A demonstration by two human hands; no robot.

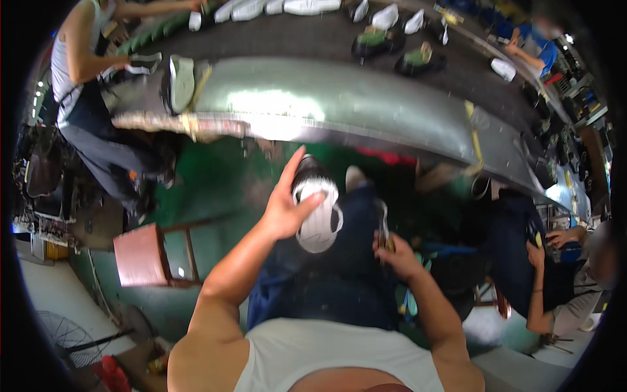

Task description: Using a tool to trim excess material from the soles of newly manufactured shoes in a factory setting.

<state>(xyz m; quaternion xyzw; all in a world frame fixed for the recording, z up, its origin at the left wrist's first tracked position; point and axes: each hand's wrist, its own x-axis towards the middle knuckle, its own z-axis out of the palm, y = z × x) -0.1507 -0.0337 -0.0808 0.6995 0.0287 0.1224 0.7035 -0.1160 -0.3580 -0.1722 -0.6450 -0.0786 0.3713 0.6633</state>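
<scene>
In front of my lap, my left hand (pixel 285 210) grips a shoe part (pixel 318 232) with a pale, sole-shaped face and a dark far end. The thumb presses on the pale face, and the fingers run along its left side. My right hand (pixel 400 258) is closed around the brown handle of a thin metal tool (pixel 383 221), whose slim end points away from me. Its exact kind is not clear. The tool is apart from the shoe part, to its right. Both hands are over my dark blue trousers (pixel 326 287).
Ahead runs a long workbench with a shiny metal edge (pixel 353 95). Pale shoe parts (pixel 181 83) and dark-green shoes (pixel 375 42) lie on it. A brown stool (pixel 140 256) is at left. One person stands far left; another sits at right, and one is far right.
</scene>
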